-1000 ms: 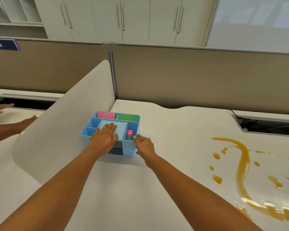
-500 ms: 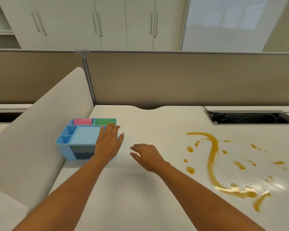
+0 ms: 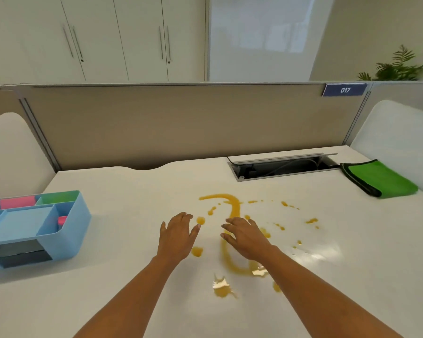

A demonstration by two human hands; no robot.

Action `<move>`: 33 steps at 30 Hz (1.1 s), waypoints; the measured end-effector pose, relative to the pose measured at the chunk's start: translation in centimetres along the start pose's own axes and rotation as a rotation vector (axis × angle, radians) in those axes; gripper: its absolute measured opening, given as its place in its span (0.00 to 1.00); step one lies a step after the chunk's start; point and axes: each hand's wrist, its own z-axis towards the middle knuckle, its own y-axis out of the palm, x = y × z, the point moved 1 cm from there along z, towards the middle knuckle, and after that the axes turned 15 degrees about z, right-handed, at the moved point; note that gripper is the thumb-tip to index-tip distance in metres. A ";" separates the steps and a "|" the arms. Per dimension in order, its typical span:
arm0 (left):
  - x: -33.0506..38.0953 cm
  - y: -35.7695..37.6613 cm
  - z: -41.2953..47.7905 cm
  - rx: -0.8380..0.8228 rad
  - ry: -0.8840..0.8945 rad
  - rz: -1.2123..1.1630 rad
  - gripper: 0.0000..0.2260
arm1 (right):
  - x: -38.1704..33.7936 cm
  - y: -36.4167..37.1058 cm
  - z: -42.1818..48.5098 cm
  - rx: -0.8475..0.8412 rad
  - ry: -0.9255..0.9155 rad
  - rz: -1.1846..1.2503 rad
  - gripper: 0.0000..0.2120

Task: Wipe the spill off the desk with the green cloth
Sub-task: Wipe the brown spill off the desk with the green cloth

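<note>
An orange-yellow spill (image 3: 235,206) runs in a curved streak with scattered drops across the middle of the white desk (image 3: 132,196). A folded green cloth (image 3: 382,180) with a dark edge lies at the far right of the desk, well away from both hands. My left hand (image 3: 177,234) hovers flat with fingers apart, just left of the streak. Over the streak, my right hand (image 3: 244,236) is spread and holds nothing, covering part of the liquid.
A light blue desk organiser (image 3: 34,225) with pink and green items stands at the left. An open cable tray (image 3: 281,167) is sunk into the desk at the back. Beige partition panels (image 3: 181,123) close off the back, and white side dividers stand at both ends.
My view has swung right, bringing the spill to the centre and the green cloth into sight. Both hands left the blue organiser and moved right over the spill.
</note>
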 end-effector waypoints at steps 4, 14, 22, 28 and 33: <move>6.8 1.2 1.3 -0.042 0.058 0.024 0.21 | 6.8 -3.2 -2.4 0.037 0.037 0.040 0.44; 23.1 3.7 5.4 -0.167 0.146 0.070 0.22 | 26.1 -11.8 -4.6 0.169 0.205 0.155 0.22; 33.9 6.0 10.4 -0.311 0.237 0.139 0.26 | 37.3 -16.4 -4.6 0.177 0.283 0.072 0.23; 39.8 7.9 14.0 -0.335 0.374 0.267 0.25 | 44.4 -19.2 -3.2 0.288 0.361 -0.003 0.25; 41.7 9.4 16.0 -0.345 0.399 0.278 0.25 | 48.3 -20.2 -2.3 0.347 0.462 -0.057 0.30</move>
